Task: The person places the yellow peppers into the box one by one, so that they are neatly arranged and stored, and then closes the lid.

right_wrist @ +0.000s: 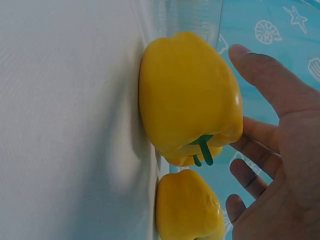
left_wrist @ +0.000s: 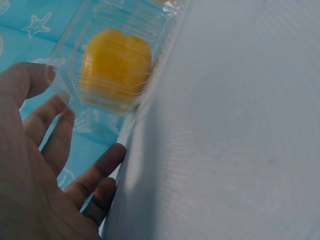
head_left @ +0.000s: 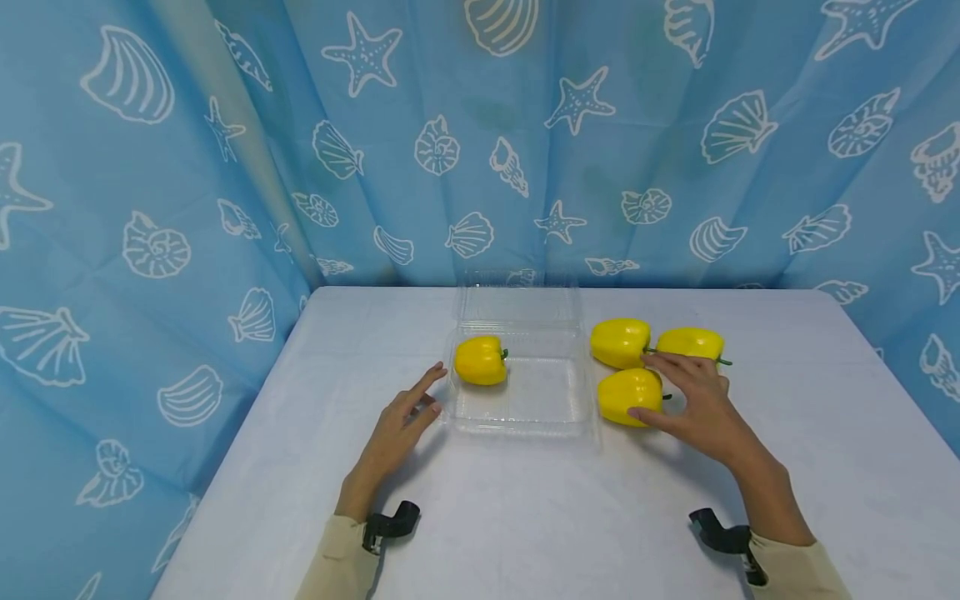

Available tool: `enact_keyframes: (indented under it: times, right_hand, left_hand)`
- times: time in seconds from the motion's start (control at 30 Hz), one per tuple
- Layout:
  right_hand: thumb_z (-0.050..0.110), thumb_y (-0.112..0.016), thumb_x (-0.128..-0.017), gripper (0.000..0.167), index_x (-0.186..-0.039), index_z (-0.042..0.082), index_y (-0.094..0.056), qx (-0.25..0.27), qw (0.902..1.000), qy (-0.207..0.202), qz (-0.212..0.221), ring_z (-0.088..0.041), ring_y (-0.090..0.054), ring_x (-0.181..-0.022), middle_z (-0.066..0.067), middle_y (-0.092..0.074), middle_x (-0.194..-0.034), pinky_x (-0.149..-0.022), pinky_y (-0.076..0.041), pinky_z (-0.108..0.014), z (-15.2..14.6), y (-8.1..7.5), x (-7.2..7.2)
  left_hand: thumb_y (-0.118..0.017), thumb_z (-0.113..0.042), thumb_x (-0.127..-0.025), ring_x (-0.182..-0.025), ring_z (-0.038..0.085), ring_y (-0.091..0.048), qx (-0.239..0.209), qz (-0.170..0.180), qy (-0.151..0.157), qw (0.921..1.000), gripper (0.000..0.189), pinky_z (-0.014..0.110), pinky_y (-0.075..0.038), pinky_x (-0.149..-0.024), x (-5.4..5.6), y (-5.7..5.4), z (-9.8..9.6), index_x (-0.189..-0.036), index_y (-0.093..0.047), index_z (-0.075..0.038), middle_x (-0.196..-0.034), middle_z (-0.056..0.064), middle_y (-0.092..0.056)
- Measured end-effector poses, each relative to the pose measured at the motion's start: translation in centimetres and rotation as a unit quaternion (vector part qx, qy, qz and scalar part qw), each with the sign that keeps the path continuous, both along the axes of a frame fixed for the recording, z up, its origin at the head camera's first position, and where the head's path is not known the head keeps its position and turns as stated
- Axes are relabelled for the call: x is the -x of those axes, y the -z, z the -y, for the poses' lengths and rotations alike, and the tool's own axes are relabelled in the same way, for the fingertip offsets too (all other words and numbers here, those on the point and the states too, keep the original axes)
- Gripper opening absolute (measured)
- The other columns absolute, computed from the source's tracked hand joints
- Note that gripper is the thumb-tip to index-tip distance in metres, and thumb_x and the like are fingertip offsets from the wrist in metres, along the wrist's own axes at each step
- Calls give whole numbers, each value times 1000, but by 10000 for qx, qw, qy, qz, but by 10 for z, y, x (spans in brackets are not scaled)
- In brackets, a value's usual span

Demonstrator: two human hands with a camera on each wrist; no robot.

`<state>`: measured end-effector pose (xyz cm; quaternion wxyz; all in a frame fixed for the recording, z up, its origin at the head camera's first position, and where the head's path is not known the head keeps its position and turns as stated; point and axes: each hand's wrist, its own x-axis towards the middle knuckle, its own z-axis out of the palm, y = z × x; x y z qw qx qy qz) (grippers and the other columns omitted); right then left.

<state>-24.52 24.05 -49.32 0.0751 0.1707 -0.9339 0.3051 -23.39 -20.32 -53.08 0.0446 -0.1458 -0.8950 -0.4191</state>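
A yellow bell pepper [head_left: 480,361] with a green stem lies in the left part of a clear plastic clamshell box [head_left: 547,392], whose lid [head_left: 517,308] is folded back. My left hand [head_left: 397,429] is at the box's left side, fingers spread, fingertips right at the rim [left_wrist: 49,75] in the left wrist view. Right of the box, my right hand [head_left: 701,408] reaches over the nearest loose bell pepper [head_left: 628,397]. Its thumb and fingers are spread around that pepper [right_wrist: 190,95], and the right wrist view shows a gap beside the thumb.
Two more yellow bell peppers, one behind the near one [head_left: 619,342] and one farther right [head_left: 690,342], lie on the white-covered table [head_left: 525,517]. A blue curtain [head_left: 480,108] with shells and starfish hangs behind the table. Black wrist cameras sit on both sleeves.
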Motion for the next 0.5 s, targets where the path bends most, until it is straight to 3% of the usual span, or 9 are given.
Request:
enact_keyframes:
  times: [0.27, 0.5]
  right_hand:
    - [40, -88, -76, 80, -141, 11, -53, -154, 9998, 5, 133, -45, -27, -129, -22, -46, -144, -94, -18, -68, -1, -1, 0]
    - [37, -89, -74, 76, -137, 9, -56, -143, 9997, -53, -173, -43, -33, -125, -21, -51, -138, -90, -20, -65, -1, -2, -1]
  left_hand:
    - [-54, -27, -104, -106, 19, -56, -20, -57, -5, 10000, 52, 46, -45, -90, 0, 1, 0, -154, -41, -30, -158, -14, -36]
    - [-54, -28, -104, -106, 19, -56, -6, -12, -25, 10000, 52, 46, -45, -91, 0, 0, 0, -154, -41, -31, -158, -14, -36]
